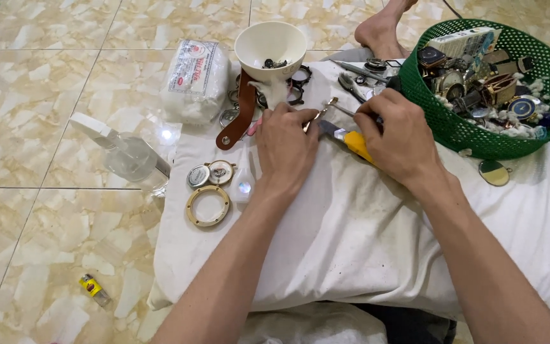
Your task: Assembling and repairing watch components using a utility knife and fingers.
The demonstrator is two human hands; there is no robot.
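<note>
My left hand [284, 143] rests knuckles-up on a white cloth-covered cushion [364, 242], fingers closed on a small object I cannot make out, with a tuft of white cotton [274, 89] just above it. My right hand [397, 135] grips a tool with a yellow handle [356, 144] whose metal tip points toward the left hand. A thin brass-coloured tool [321, 113] lies between the hands. To the left lie a gold watch bezel ring [207, 206], two round watch parts [210, 174] and a brown leather strap [240, 118].
A white bowl [270, 43] with small parts stands at the cushion's far edge. A green mesh basket [479, 130] of watches and parts sits at right. A clear spray bottle [125, 156], a cotton pack [195, 79] and a small lighter [93, 290] lie on the tiled floor.
</note>
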